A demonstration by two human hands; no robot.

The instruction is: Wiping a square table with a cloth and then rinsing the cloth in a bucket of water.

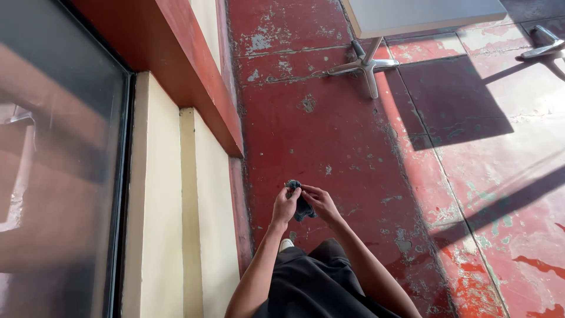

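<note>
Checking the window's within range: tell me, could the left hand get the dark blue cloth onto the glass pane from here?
Probably yes. Both hands, left hand and right hand, hold the cloth, and the glass pane lies on the left side with nothing between but the cream wall.

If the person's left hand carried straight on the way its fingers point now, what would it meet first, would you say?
The left hand points up-right in the picture, straight onto the dark blue cloth it already grips with the right hand. Beyond the cloth lies only the worn red floor, though depth is hard to judge.
</note>
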